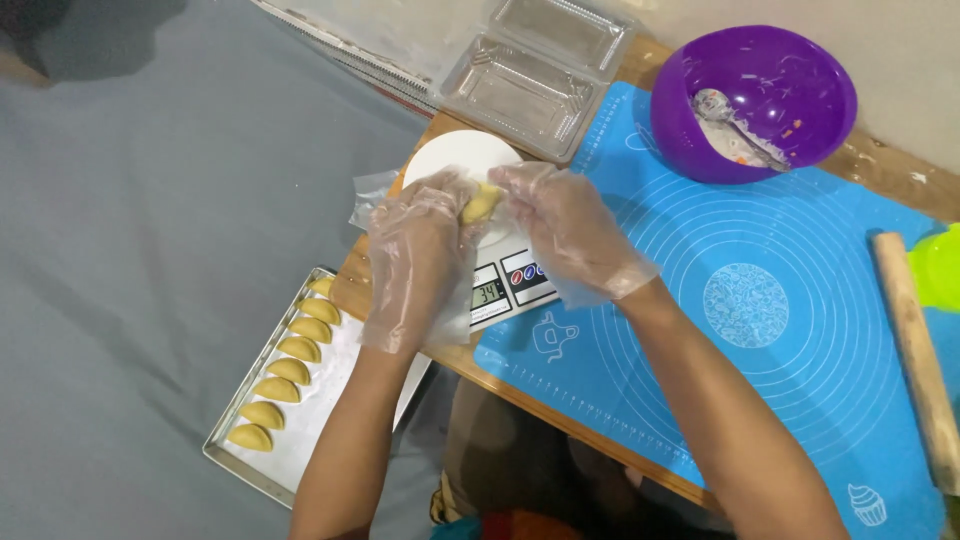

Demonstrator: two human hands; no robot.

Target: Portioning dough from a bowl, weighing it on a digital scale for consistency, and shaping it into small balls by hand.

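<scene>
Both gloved hands meet at upper centre of the frame, the left hand and right hand pinching one yellow dough piece above the white kitchen scale. This looks like shaping; next, it likely needs steady edge-sealing, then space on the tray at lower left.

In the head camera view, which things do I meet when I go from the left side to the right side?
Tray of yellow pastries → left hand → dough piece → right hand → purple bowl → rolling pin → green container.
</scene>
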